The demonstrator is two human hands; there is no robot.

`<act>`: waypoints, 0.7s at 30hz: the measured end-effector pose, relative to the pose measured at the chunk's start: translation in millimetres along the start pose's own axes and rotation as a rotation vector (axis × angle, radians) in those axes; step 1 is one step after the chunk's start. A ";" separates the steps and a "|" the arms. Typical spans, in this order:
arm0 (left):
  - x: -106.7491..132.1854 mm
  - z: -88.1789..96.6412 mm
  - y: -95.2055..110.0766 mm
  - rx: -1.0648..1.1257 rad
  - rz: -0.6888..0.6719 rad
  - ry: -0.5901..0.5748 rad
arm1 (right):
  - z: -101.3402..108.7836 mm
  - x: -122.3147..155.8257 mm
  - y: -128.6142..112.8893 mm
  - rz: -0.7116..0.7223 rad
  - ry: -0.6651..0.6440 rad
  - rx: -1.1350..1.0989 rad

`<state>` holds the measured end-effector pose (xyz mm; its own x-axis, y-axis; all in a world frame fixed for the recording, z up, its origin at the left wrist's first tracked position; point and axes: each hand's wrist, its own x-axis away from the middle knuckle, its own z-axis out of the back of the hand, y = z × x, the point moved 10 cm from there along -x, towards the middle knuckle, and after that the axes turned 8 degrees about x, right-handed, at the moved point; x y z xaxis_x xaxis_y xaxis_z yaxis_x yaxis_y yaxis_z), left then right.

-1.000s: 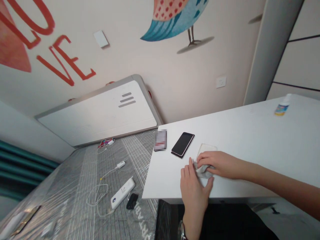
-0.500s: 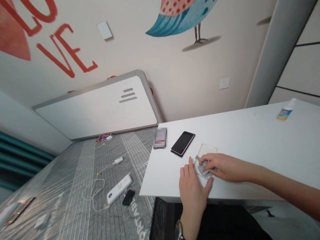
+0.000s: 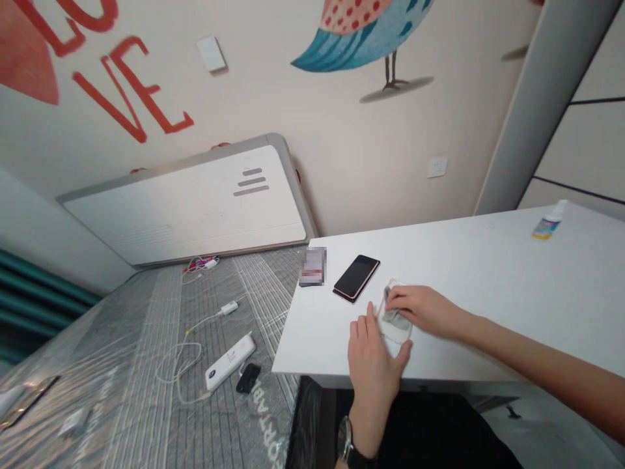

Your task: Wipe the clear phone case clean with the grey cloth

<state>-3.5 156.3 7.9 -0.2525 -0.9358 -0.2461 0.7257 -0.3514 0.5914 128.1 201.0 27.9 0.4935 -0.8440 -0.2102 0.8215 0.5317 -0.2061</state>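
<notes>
A clear phone case (image 3: 396, 329) lies on the white table (image 3: 488, 280) near its front edge. My left hand (image 3: 374, 355) lies over the case's near end, thumb and fingers spread on either side of it. My right hand (image 3: 420, 309) is closed on a small grey cloth (image 3: 393, 316) and presses it down onto the case. A black phone (image 3: 357, 278) lies face up just beyond the case, untouched. A watch sits on my left wrist.
A small blurred card or box (image 3: 313, 266) lies at the table's left corner. A small bottle (image 3: 547, 221) stands far right on the table. Left of the table, a plastic-covered mattress (image 3: 146, 365) carries a white power bank (image 3: 229, 361), cables and a small black object.
My right hand has slid the cloth along the case toward the far end. My left hand has stayed on the case's near end. The view has shifted slightly.
</notes>
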 end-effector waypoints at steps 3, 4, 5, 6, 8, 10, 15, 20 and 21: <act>0.2 0.5 0.9 -0.002 -0.016 0.008 | 1.1 -1.9 -2.6 0.003 0.003 0.013; 0.2 0.8 0.7 -0.009 -0.016 0.011 | 3.5 -3.4 0.4 -0.025 0.020 0.024; 0.2 0.9 0.4 -0.014 -0.014 0.013 | 5.5 -5.0 2.9 -0.049 0.034 0.033; 0.2 0.8 0.3 -0.014 -0.014 0.013 | 6.0 -6.6 3.4 -0.053 0.038 0.036; 0.1 -0.2 0.5 -0.003 -0.019 0.007 | 2.7 -9.3 -2.0 -0.006 0.012 0.024; 0.0 -1.0 0.4 -0.002 -0.019 0.002 | 0.2 -10.5 -6.3 0.033 -0.008 0.016; 0.2 -0.3 -0.3 -0.017 -0.019 0.011 | 3.6 -9.7 -4.3 -0.025 0.034 0.045; 0.2 -0.8 -0.2 0.005 -0.025 0.002 | -1.2 -7.1 -12.4 0.001 0.003 0.030; 0.2 -0.5 -0.6 -0.001 -0.021 0.003 | 1.4 -6.7 -7.6 -0.038 0.021 0.040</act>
<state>-3.7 156.4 7.1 -0.2655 -0.9282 -0.2608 0.7212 -0.3707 0.5852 119.0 202.5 32.2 0.4557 -0.8617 -0.2231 0.8507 0.4954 -0.1759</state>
